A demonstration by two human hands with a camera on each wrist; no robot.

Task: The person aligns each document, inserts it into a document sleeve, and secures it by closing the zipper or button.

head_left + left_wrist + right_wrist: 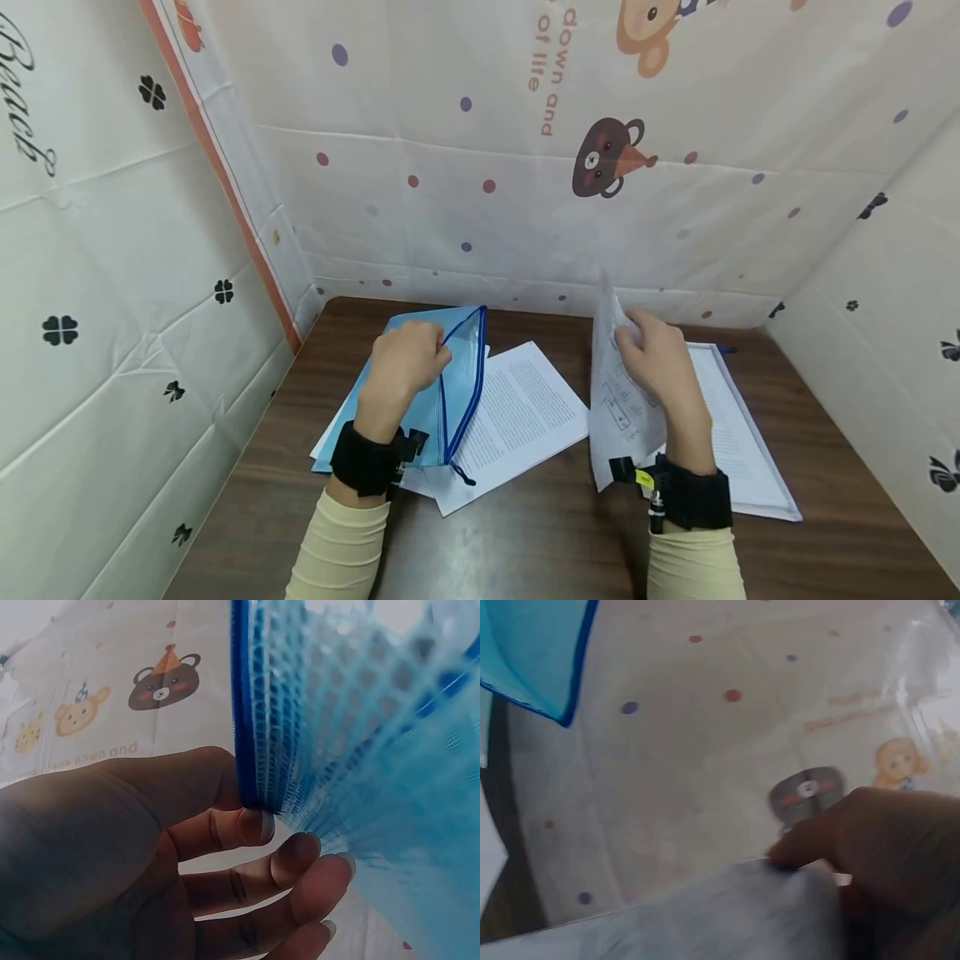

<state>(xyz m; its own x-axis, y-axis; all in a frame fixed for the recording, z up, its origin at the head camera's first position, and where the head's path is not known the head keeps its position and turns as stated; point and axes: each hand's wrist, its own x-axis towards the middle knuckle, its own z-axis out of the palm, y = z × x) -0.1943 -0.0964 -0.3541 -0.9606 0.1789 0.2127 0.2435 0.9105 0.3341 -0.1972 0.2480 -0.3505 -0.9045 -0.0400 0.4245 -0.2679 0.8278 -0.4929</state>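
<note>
My left hand (pixel 405 357) pinches the edge of a light blue mesh zipper pouch (pixel 431 417) with a dark blue border, holding its mouth spread apart. In the left wrist view the thumb and index finger grip the dark blue trim (pixel 244 712), the mesh gathered beside the other fingers. On the right, my right hand (pixel 660 354) holds a printed paper sheet (pixel 618 408) raised on edge, thumb and fingers pinching its upper part. The right wrist view shows the paper (pixel 705 922) blurred under the fingers. The pouch's open corner (pixel 544 667) is at that view's upper left.
Printed sheets (pixel 517 417) lie on the brown table (pixel 480 550) between the hands, partly beneath the pouch. A white shallow tray (pixel 783 492) with a printed page stands at the right, a blue pen (pixel 726 349) by its far corner. Patterned cloth walls (pixel 450 208) enclose the table.
</note>
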